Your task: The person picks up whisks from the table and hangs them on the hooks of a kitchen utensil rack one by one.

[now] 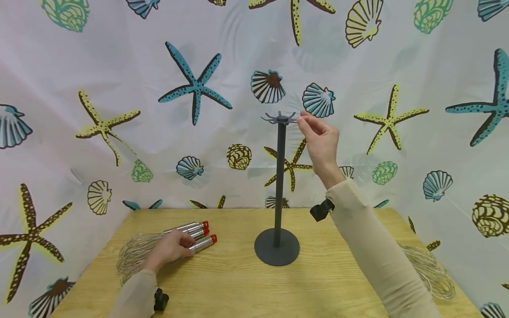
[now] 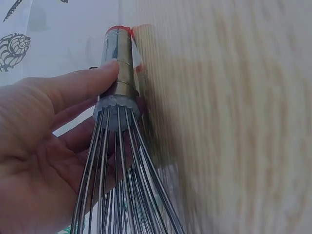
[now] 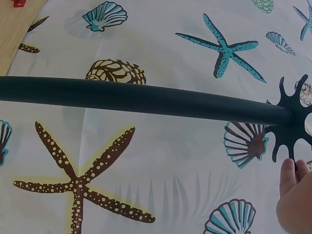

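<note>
My left hand [image 1: 170, 248] grips a metal whisk [image 1: 204, 243] by its handle, low over the left of the table. In the left wrist view the thumb lies along the whisk's handle [image 2: 125, 73], below its red end, and the wires fan out toward the camera. Center table stands a dark rack on a round base [image 1: 277, 258], its upright pole [image 1: 280, 185] topped by a ring of curved hooks [image 1: 281, 118]. At the ring's right side my right hand [image 1: 323, 143] pinches one hook's tip between thumb and fingers, as the right wrist view also shows.
Several more whisks [image 1: 187, 227] with red handle ends lie beside my left hand. Wire loops of whisks [image 1: 431, 273] show at the table's right edge, partly behind my right sleeve [image 1: 377, 251]. A curtain [image 1: 246, 26] patterned with shells and starfish hangs behind the wooden table [image 1: 234, 287].
</note>
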Motion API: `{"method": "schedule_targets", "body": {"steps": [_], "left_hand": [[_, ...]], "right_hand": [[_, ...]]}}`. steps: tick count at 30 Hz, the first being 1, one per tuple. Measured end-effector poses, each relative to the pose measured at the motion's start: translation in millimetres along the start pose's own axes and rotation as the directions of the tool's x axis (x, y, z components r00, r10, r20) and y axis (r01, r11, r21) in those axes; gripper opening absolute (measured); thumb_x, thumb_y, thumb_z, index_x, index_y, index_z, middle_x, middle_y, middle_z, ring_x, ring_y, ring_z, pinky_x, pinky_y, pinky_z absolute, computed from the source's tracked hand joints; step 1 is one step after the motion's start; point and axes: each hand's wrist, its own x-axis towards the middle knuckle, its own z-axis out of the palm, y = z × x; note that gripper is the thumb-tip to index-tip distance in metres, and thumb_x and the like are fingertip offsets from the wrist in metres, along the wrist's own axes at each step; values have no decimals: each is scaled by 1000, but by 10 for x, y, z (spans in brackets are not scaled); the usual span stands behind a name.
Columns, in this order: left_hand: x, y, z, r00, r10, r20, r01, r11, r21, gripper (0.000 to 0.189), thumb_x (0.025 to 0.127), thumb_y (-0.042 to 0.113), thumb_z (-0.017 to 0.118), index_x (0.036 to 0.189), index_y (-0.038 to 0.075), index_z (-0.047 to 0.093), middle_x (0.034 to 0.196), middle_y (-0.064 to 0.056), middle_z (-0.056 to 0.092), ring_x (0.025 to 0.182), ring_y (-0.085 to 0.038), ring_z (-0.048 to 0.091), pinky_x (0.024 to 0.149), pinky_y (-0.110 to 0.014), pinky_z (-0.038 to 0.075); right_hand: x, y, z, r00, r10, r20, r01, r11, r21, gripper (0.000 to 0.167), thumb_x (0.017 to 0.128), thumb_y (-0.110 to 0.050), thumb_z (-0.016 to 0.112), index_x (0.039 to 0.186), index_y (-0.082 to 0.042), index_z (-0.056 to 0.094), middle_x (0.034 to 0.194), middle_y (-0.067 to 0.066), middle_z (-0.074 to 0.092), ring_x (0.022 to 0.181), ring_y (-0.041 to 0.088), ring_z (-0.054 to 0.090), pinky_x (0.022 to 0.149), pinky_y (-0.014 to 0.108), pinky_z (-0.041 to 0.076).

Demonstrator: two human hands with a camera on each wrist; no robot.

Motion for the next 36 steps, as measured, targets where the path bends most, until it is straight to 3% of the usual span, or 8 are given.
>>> {"method": "schedule_targets", "body": {"steps": [8,15,21,28,31,36], "left_hand": [[-18,47,15,1000,-15,25,16,1000,-23,25,84,7,74,109,4,72,96,-5,68,83,-17,55,72,-31,48],[-50,149,29,998,57,29,-54,995,-85,30,88,7,69,118,3,70,94,-5,67,80,-17,52,67,-28,44],[-17,264,50,992,120,-38,-124,986,-110,36,94,11,66,128,2,64,106,-9,67,86,-18,55,70,-29,45],[-33,471,56,989,115,-94,-132,969,-209,43,97,18,62,138,6,57,122,-13,67,95,-18,59,74,-30,48],[-18,549,65,987,99,-129,-128,961,-245,45,98,22,61,141,11,54,116,-11,68,84,-18,56,66,-30,45],[24,690,93,977,87,-195,-141,948,-285,46,100,29,58,144,15,52,89,-9,64,68,-16,51,54,-28,43]], "right_hand": [[-21,0,4,1000,-3,2,3,1000,14,30,93,-15,68,111,10,68,130,16,64,116,14,61,101,27,49],[-24,-14,-35,1000,16,4,-16,1000,7,28,93,-16,69,109,7,70,129,15,65,113,13,63,101,27,49],[-7,-7,-41,1000,7,13,-7,1000,22,27,92,-15,70,108,7,70,128,16,65,110,13,64,100,27,50],[-26,-5,-36,1000,-5,9,5,1000,11,25,91,-14,70,106,6,72,127,13,66,108,12,66,98,25,51],[-37,-10,-38,1000,-20,10,20,1000,3,27,92,-15,70,107,8,71,128,15,65,107,11,66,96,24,52],[-30,-11,-45,1000,-27,12,27,1000,-9,28,92,-16,70,108,7,70,129,15,65,107,11,66,95,23,52]]}}
